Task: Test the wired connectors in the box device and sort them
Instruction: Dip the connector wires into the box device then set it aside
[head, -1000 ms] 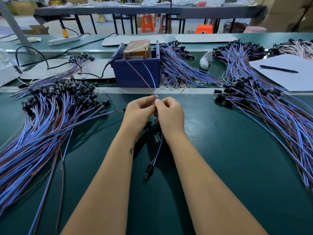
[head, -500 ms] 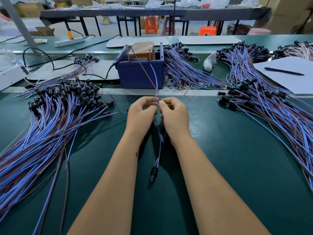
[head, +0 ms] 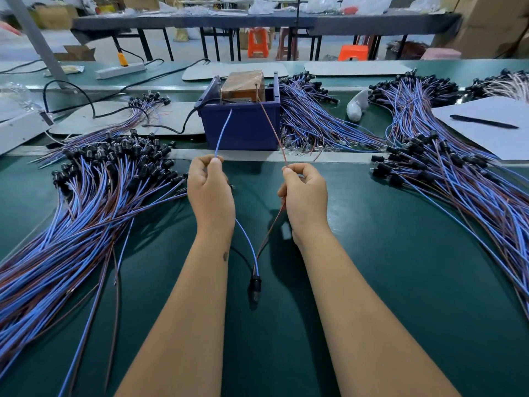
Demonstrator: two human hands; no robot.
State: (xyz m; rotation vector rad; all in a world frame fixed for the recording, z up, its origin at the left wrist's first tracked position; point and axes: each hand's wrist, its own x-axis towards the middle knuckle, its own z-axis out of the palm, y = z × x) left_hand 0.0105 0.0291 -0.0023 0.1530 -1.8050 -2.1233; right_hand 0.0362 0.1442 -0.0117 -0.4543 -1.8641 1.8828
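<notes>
The left hand pinches the blue lead and the right hand pinches the brown lead. The hands are held apart, probably so each bare tip reaches its own contact in the blue box device just beyond. The black connector hangs between the forearms, near the mat. Sorted-looking bundles lie left and right.

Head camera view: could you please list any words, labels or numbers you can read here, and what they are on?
No readable text anywhere.
White paper sheet under the black pen: no writing visible.
Brown taped block in the blue plastic box: no label legible.
Background cardboard cartons: too blurred.
</notes>
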